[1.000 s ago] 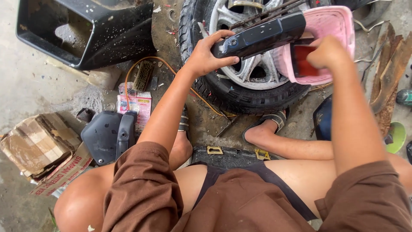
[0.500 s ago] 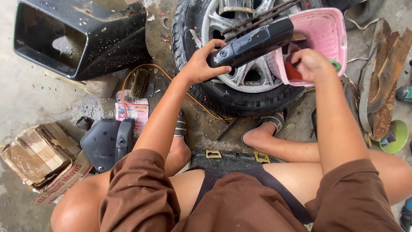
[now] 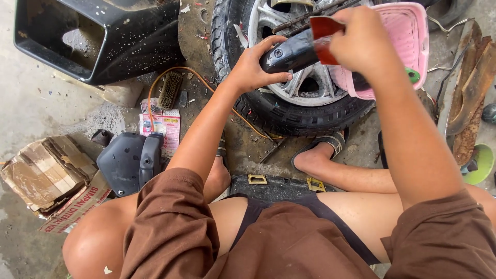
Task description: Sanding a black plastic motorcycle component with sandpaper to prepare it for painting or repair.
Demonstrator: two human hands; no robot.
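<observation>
I note the left hand [image 3: 251, 66] grasping the near end of a glossy black part [image 3: 292, 51], fingers wrapped round it, held above the wheel [image 3: 289, 98]. The right hand [image 3: 361, 39] pinches a reddish-brown sheet [image 3: 324, 37] against the part's upper face. A pink basket [image 3: 408, 36] lies just behind, partly hidden by the right forearm. Left of the wheel I record a wire brush [image 3: 169, 89], an orange hose [image 3: 155, 88] (looped), a black cover [image 3: 129, 161], crushed cardboard [image 3: 46, 173] and a large black fairing [image 3: 98, 36].
</observation>
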